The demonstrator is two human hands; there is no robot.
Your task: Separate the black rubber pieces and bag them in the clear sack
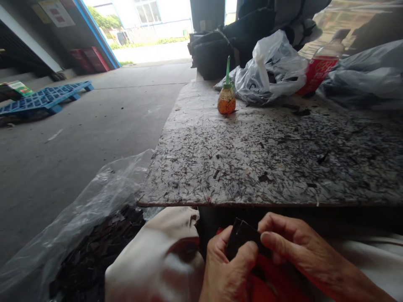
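Both of my hands are low in front of me, below the near edge of the worktable [270,167]. My left hand [228,268] pinches a small stack of thin black pieces [243,235] from the left. My right hand [299,247] grips the same black stack from the right, fingers curled over its top. Something red [270,281] lies in my lap under the hands. A pale cloth-covered knee [157,260] sits just left of them.
A clear plastic bag [91,235] of dark scraps lies on the floor at the left. On the scrap-littered table stand a small orange bottle with a green spout [226,98], a tied plastic bag [270,69], a red-labelled bottle [321,67] and dark bundles. A blue pallet [44,98] lies on the concrete floor.
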